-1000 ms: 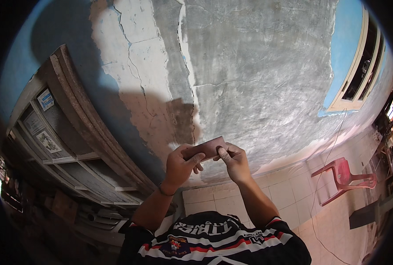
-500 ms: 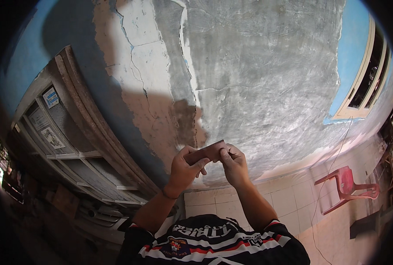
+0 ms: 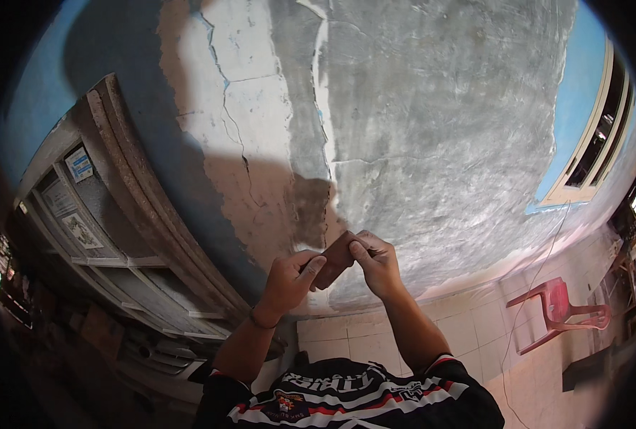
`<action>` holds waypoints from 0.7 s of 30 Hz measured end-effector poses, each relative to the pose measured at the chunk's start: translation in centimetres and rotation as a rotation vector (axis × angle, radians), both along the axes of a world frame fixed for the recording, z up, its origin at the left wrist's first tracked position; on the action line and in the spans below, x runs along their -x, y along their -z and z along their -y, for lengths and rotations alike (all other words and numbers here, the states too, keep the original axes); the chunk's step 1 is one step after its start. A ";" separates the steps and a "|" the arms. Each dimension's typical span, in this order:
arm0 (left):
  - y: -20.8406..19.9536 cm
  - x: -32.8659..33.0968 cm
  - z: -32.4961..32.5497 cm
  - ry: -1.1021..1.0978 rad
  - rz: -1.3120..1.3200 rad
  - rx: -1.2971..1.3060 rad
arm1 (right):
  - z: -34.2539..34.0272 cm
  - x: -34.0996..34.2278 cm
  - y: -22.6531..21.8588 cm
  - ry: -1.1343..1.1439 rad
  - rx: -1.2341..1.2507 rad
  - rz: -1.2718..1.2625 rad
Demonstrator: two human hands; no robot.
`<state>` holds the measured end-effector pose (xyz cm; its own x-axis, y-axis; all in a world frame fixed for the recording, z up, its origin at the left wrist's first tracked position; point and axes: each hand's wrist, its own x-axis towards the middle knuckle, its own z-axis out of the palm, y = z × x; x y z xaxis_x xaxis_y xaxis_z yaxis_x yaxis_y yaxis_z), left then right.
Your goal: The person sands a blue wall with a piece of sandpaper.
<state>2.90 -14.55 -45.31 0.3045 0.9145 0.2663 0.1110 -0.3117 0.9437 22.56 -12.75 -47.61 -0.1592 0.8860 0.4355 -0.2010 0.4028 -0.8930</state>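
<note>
Cracked plaster wall in grey, white and blue (image 3: 439, 93) faced as flat brown rectangular piece (image 3: 336, 262) is gripped two-handed

Across the wall's left part, a dark shadow is cast, and the grey plaster is split by a jagged white-edged crack (image 3: 324, 93). Below the crack's lower end, at the lower middle of the view, the brown piece is held tilted; whether the wall is touched by it cannot be told. Its lower left part is pinched by the bare left hand (image 3: 287, 280), the thumb laid over its face. Its upper right end is grasped by the bare right hand (image 3: 377, 263), the thumb pressed near the edge. At left, the wall is flanked by a large weathered wooden frame with panels (image 3: 138, 179). At right, a red plastic chair (image 3: 558, 306) is seen on a floor of pale square tiles (image 3: 382, 332), with a thin cord (image 3: 504, 372) strung nearby.
</note>
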 end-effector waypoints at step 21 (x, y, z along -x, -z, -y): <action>1.9 9.9 -4.2 0.066 0.288 -0.010 | -2.5 13.8 -5.4 -0.031 0.216 -0.208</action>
<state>-7.04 -10.33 -47.20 0.2737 0.8922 0.3594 -0.1818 -0.3189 0.9302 8.73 -10.21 -42.23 -0.1148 0.9577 0.2640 -0.3979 0.1992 -0.8956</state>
